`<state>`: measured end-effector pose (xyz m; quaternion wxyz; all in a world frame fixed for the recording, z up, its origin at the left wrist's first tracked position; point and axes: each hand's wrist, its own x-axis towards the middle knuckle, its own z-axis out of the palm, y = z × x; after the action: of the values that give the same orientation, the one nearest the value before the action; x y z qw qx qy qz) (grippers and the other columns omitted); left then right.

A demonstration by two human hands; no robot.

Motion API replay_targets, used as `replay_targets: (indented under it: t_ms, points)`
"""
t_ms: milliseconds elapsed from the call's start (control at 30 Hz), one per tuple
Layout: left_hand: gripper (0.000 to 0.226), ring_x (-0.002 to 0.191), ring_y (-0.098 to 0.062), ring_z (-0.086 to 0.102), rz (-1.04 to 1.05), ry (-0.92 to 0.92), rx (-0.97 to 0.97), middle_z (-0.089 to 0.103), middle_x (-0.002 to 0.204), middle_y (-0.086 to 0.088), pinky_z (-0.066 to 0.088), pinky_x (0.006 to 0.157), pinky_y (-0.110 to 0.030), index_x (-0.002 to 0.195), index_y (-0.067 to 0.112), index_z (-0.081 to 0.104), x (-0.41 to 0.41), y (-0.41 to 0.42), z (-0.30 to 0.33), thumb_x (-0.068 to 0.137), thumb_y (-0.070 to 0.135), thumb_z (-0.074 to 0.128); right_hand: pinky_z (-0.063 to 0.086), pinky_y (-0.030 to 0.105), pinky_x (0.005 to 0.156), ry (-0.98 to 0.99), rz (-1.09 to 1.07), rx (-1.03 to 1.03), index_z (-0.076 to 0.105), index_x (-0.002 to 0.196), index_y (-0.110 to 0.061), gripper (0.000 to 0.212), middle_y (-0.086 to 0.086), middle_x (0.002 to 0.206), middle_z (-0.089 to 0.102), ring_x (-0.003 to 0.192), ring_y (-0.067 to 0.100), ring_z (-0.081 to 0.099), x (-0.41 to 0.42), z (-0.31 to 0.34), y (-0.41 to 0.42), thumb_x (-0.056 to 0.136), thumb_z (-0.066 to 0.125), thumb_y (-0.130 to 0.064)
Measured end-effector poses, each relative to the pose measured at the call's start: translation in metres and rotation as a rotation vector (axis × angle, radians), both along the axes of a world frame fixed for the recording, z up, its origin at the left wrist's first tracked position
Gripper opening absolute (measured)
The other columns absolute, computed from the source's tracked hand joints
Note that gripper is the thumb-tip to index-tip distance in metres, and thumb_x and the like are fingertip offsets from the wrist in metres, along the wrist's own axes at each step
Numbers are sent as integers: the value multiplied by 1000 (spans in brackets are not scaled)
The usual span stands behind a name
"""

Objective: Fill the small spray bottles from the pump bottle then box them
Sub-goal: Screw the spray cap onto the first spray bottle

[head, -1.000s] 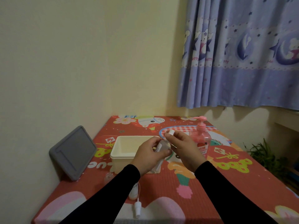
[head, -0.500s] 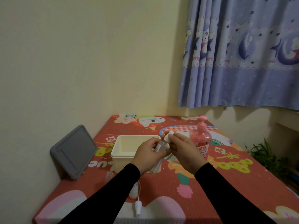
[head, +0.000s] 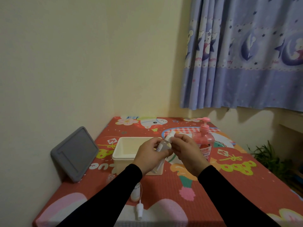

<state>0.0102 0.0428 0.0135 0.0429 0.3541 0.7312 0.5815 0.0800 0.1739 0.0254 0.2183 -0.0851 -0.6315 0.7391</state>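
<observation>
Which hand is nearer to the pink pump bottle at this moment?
The right hand. It is just left of the pink pump bottle, partly in front of it, holding a white spray head. The left hand is farther left, gripping the small spray bottle.

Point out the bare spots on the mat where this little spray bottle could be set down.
Free: the stretch of mat right of the pump bottle, and the near middle between the sleeves. Crowded: the left side, with the white box, grey tablet and loose spray head.
</observation>
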Motion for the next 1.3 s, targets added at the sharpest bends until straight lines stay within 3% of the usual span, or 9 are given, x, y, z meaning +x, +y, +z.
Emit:
replay_targets:
  t_ms: [267, 333, 433, 533, 667, 767, 900, 1067, 1300]
  points:
    - [24, 87, -7, 65, 24, 34, -38, 71, 94, 6, 52, 77, -25, 100, 22, 67, 1, 0, -4, 79, 30, 75, 40, 10, 42, -32, -153, 105, 61, 106, -11, 33, 2, 81, 64, 56, 1, 60, 3, 0, -4, 81, 76, -26]
    - [24, 91, -15, 66, -37, 7, -39, 71, 96, 2, 54, 83, -36, 102, 19, 67, 0, -2, -4, 82, 30, 74, 41, 11, 46, -33, -77, 119, 61, 111, -8, 32, 1, 82, 64, 56, 0, 59, 4, 0, -4, 86, 71, -27]
    - [29, 90, -24, 67, -172, -79, -32, 70, 101, -14, 53, 85, -44, 104, 12, 66, -1, -4, 1, 84, 31, 71, 52, 19, 66, 6, 96, 54, 64, 111, -4, 27, 3, 94, 72, 83, 14, 69, 5, 3, -1, 96, 55, -24]
    - [23, 84, -9, 64, -288, -144, -59, 71, 98, -8, 52, 77, -28, 110, 11, 66, 0, -6, 7, 93, 27, 63, 53, 27, 79, 3, 176, -19, 61, 121, -8, 31, 5, 118, 70, 103, 21, 67, 5, 8, 4, 97, 49, -25]
    - [24, 79, -1, 64, -368, -214, -108, 68, 94, 4, 50, 69, -16, 116, 10, 62, 1, -8, 12, 98, 24, 54, 55, 25, 78, 0, 203, 28, 60, 120, -6, 36, 9, 117, 70, 102, 19, 67, 5, 12, 9, 92, 52, -26]
    - [27, 81, -2, 63, -354, -171, -138, 68, 95, 2, 50, 70, -18, 116, 9, 61, 2, -8, 13, 98, 27, 55, 55, 22, 70, 9, 170, 52, 63, 114, -3, 38, 8, 108, 73, 91, 17, 70, 4, 11, 6, 86, 58, -29]
    - [26, 91, -20, 67, -221, -14, -170, 70, 102, -8, 53, 82, -38, 108, 13, 62, -1, -5, 6, 95, 35, 57, 44, 11, 48, 11, 113, 110, 62, 110, 5, 33, 11, 96, 69, 62, 3, 65, 3, 6, 1, 97, 53, -23]
    - [24, 92, -22, 64, -92, 94, -180, 69, 97, -4, 52, 84, -44, 102, 15, 62, 1, 2, -2, 93, 36, 57, 42, 9, 45, 17, 64, 121, 60, 110, 10, 36, 12, 90, 66, 58, 0, 63, 0, 0, 1, 99, 51, -23]
    - [33, 86, -8, 61, 41, 139, -137, 68, 101, 7, 42, 65, -12, 119, 21, 59, 9, 13, -7, 92, 40, 59, 43, 12, 48, 9, -34, 129, 59, 107, 12, 41, 18, 91, 66, 62, 5, 62, -3, -1, -4, 97, 54, -27]
